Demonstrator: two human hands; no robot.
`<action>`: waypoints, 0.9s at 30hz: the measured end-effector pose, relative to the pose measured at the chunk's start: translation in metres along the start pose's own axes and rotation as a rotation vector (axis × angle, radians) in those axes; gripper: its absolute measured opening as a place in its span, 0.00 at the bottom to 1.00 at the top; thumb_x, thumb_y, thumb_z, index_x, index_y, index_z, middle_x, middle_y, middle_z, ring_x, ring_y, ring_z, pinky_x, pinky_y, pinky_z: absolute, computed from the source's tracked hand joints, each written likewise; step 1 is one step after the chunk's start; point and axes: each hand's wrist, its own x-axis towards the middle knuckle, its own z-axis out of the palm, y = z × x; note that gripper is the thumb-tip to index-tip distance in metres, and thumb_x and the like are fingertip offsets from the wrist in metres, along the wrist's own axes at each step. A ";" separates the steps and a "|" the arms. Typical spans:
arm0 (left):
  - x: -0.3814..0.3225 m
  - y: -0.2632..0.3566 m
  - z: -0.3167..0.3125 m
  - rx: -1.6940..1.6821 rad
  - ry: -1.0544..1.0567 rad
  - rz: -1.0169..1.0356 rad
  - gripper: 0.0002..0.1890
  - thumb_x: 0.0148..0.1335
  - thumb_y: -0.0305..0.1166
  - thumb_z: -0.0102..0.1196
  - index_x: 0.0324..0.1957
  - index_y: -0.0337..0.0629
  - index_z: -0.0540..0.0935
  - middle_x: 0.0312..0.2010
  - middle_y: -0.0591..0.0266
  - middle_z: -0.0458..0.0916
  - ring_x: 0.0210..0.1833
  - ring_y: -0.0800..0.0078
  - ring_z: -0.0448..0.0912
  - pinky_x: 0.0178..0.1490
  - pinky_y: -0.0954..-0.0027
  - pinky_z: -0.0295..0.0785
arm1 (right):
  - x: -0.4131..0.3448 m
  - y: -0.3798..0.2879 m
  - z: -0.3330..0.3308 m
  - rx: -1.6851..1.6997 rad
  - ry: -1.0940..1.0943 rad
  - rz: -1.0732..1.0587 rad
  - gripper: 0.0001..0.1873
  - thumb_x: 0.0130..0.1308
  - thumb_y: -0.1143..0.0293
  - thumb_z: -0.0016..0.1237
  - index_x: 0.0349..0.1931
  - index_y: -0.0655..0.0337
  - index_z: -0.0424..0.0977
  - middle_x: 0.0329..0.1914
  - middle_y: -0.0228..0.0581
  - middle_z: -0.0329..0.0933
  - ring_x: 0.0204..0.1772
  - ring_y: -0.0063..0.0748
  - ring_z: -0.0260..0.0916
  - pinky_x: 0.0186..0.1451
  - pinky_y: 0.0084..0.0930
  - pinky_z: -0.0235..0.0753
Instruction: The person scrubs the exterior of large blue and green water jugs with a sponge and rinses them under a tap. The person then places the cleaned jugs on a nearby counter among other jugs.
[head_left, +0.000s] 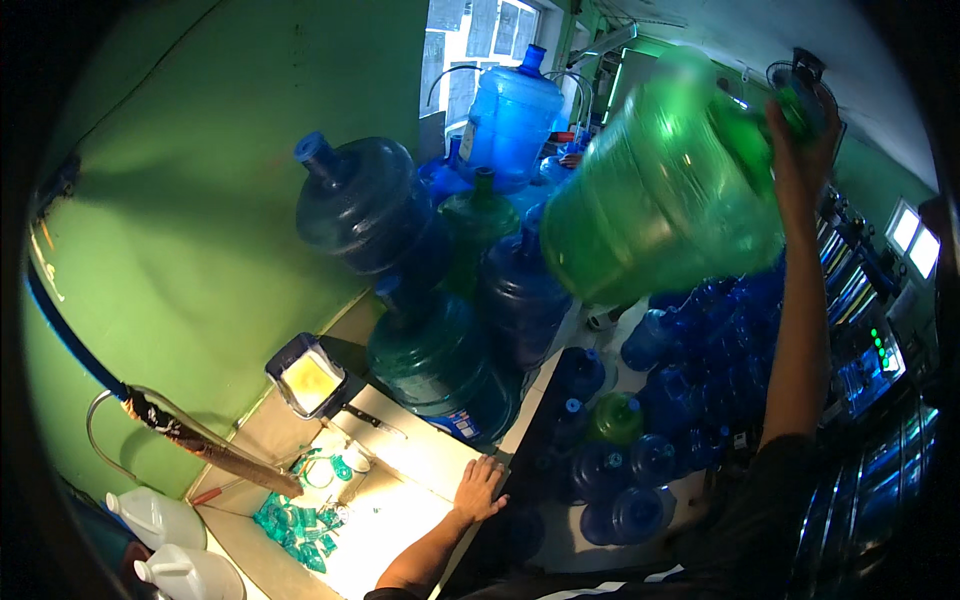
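Observation:
My right hand is raised at the upper right, with its fingers around the neck end of a large translucent green water jug. The jug hangs tilted in the air, its wide body to the left of my forearm. Low in the middle, my left hand lies flat on the edge of a lit, tiled basin, fingers spread and nothing in them. Torn teal plastic pieces litter the basin floor. On the ledge ahead of that hand lies a knife with a black handle.
Dark blue jug, teal jug and light-blue jug stand beyond the basin. A square tub sits by the wall. Several jugs crowd the floor at right. Two white plastic jugs and a hose are at left.

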 end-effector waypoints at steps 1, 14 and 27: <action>0.004 0.000 0.002 0.008 -0.011 -0.035 0.36 0.57 0.50 0.60 0.63 0.38 0.71 0.67 0.43 0.64 0.74 0.47 0.57 0.76 0.47 0.49 | 0.013 0.016 0.024 -0.024 0.038 0.004 0.42 0.59 0.57 0.67 0.67 0.67 0.58 0.59 0.50 0.70 0.55 0.39 0.73 0.61 0.34 0.73; 0.016 0.000 -0.012 -0.093 0.025 -0.108 0.36 0.53 0.52 0.61 0.58 0.35 0.76 0.64 0.46 0.70 0.73 0.49 0.62 0.73 0.49 0.56 | -0.007 0.163 0.254 -0.085 0.076 0.029 0.43 0.56 0.48 0.67 0.62 0.61 0.59 0.53 0.53 0.74 0.54 0.53 0.76 0.58 0.44 0.73; 0.020 -0.001 -0.015 -0.126 0.048 -0.124 0.35 0.51 0.50 0.62 0.56 0.36 0.77 0.62 0.45 0.73 0.71 0.49 0.65 0.71 0.50 0.60 | -0.021 0.236 0.378 -0.109 -0.120 0.177 0.53 0.54 0.38 0.64 0.67 0.66 0.55 0.63 0.62 0.67 0.66 0.58 0.68 0.66 0.46 0.67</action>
